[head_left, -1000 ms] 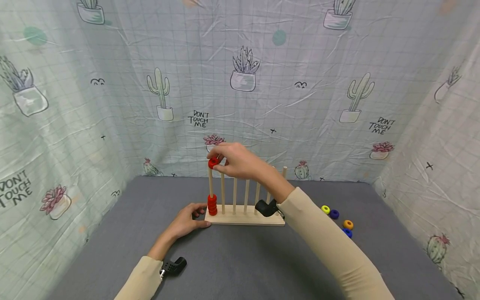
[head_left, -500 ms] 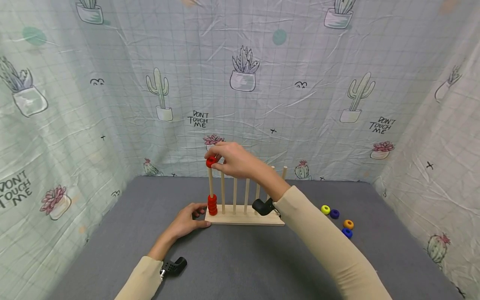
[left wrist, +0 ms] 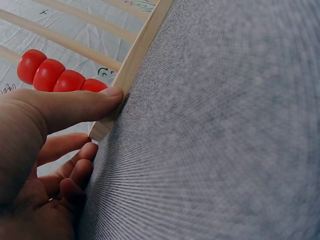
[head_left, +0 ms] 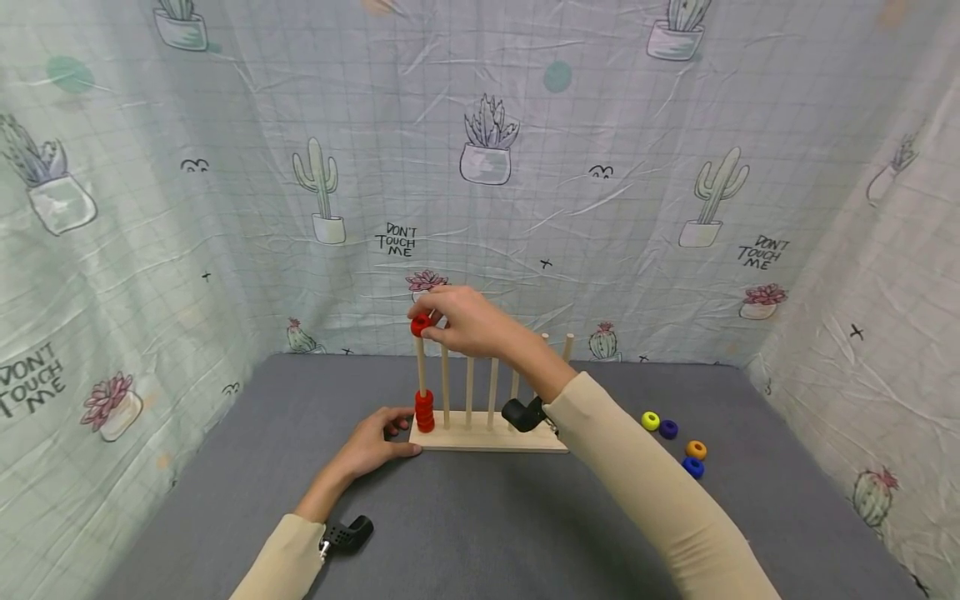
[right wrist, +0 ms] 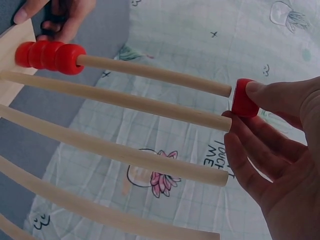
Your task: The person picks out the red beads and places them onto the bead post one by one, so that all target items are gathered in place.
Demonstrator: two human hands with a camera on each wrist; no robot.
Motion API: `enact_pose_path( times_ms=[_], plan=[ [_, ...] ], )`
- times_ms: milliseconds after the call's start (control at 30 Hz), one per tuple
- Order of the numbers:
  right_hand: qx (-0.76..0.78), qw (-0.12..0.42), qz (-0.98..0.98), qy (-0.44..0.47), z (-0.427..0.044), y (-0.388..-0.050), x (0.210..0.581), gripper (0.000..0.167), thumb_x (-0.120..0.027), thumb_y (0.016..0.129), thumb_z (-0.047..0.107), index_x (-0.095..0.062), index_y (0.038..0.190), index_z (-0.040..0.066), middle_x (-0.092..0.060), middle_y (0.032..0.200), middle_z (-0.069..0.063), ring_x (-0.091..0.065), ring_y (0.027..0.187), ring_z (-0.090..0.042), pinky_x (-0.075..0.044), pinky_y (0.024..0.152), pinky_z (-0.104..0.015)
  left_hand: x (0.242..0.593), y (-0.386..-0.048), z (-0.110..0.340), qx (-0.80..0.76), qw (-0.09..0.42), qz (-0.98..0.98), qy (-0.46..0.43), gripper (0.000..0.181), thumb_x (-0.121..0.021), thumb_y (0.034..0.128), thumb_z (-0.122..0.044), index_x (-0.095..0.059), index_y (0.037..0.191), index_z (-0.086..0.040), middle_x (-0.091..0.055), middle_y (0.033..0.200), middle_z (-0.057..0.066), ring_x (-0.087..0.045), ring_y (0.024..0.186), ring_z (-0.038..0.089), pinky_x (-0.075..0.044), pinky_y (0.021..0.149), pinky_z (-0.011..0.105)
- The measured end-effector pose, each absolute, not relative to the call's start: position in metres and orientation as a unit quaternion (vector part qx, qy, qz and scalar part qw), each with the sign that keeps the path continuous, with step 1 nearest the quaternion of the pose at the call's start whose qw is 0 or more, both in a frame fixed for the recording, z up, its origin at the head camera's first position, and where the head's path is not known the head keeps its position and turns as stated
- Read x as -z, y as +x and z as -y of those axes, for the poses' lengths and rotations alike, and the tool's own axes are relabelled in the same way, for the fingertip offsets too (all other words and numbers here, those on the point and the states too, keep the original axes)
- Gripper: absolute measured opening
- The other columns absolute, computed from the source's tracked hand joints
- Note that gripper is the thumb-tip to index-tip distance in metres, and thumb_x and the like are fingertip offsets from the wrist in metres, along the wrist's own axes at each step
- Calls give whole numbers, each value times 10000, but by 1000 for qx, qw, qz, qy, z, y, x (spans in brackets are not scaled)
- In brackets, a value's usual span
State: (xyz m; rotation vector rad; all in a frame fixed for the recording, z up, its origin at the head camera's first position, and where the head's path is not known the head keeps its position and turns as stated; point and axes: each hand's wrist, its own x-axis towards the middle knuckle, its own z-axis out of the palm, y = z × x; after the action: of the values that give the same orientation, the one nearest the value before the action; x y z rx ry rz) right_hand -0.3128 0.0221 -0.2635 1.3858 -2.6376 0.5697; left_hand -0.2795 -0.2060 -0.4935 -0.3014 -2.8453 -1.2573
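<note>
My right hand [head_left: 468, 321] pinches a red bead [right wrist: 245, 98] between thumb and fingers at the top of the leftmost peg [right wrist: 155, 75]. In the right wrist view the bead sits just off that peg's tip, with a thin gap showing. Several red beads [head_left: 424, 412] are stacked at the foot of the same peg. The pegs stand upright on a pale wooden abacus base [head_left: 487, 440]. My left hand [head_left: 375, 442] holds the base's left end, thumb [left wrist: 95, 105] on the front edge and fingers round the corner; their contact behind is partly hidden.
To the right on the grey cloth lie a yellow bead [head_left: 650, 421], a purple bead [head_left: 668, 429], an orange bead [head_left: 696, 450] and a blue bead [head_left: 693, 467]. Other bare pegs [head_left: 469, 392] rise beside the leftmost one. A cactus-print curtain [head_left: 555, 200] stands behind.
My right hand has shifted slightly left with the red bead, staying at the leftmost peg's top. The left hand and the base have not moved.
</note>
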Motion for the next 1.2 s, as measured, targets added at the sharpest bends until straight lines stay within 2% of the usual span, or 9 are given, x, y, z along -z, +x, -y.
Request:
enact_pose_path(
  times_ms=[567, 1200],
  plan=[
    [-181, 59, 864, 466, -20, -314, 267, 269, -680, 1008, 152, -703, 1271, 102, -694, 1259, -67, -709, 1029, -191, -560, 876, -259, 492, -279, 206, 407, 9, 908, -101, 670, -896, 786, -294, -655, 1371, -72, -668, 1131, 76, -595, 997, 210, -472, 851, 385],
    [-166, 55, 865, 470, -17, -314, 270, 263, -685, 1006, 159, -710, 1257, 83, -718, 1178, -52, -700, 1032, -177, -554, 879, -290, 495, -279, 205, 406, 10, 909, -96, 682, -897, 782, -310, -654, 1379, -89, -670, 1136, 68, -587, 987, 197, -465, 848, 372]
  ],
)
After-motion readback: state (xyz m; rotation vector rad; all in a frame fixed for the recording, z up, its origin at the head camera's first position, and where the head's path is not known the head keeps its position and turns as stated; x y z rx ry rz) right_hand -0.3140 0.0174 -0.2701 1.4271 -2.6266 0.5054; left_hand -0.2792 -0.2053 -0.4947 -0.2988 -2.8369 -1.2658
